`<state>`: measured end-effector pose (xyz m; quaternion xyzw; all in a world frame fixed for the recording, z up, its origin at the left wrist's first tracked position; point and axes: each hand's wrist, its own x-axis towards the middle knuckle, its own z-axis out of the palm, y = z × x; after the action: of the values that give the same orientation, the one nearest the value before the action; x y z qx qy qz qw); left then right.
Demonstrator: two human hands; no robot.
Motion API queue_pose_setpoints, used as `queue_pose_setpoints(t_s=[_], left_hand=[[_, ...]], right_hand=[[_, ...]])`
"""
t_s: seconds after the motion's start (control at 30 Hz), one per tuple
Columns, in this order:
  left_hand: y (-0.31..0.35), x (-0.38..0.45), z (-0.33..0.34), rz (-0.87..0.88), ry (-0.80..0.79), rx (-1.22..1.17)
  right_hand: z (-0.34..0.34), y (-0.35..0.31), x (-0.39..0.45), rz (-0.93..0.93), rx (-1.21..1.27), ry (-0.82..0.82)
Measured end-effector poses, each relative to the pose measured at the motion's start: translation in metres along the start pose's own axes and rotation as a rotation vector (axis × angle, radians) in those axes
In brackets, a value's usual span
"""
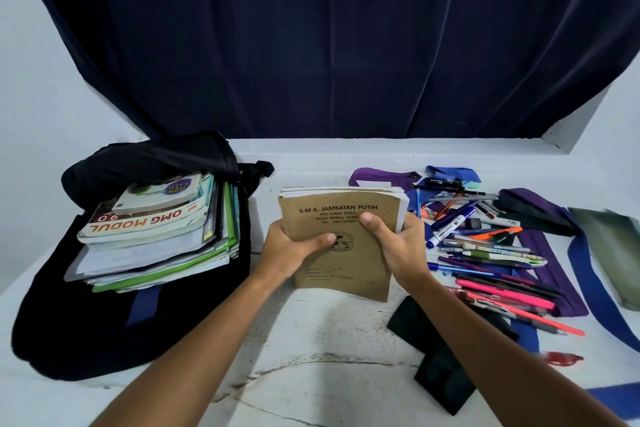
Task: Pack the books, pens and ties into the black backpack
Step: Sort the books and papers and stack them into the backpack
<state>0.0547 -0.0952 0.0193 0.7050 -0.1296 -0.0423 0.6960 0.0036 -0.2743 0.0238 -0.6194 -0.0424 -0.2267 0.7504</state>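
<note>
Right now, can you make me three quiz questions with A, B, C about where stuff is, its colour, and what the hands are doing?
1. Where do the pens lie? A on the backpack B right of the held books C on the floor
2. What colour is the held exercise books' cover? A brown B pink C white
3. What do the hands do? A rest flat B both grip the books C zip the bag

C... no: B, pens lie on the table at right; A, brown cover; B, left hand and right hand curl round them.
</note>
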Motion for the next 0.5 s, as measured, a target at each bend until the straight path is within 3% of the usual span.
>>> queue_pose_setpoints(t_s=[0.23, 0.4, 0.5], left_hand=[[-0.016, -0.001, 0.003, -0.086, -0.018, -0.025], [-0.007, 0.008, 0.009, -0.138, -0.022, -0.051], [0.009, 0.018, 0.003, -0.226, -0.132, 0.019]], right_hand=[[-0.008, 0.019, -0.016, 0.161, -0.105, -0.066], [-0.008, 0.008, -0.002, 0.281, -0.096, 0.011], [-0.009, 0.004, 0.005, 0.310, -0.016, 0.111]])
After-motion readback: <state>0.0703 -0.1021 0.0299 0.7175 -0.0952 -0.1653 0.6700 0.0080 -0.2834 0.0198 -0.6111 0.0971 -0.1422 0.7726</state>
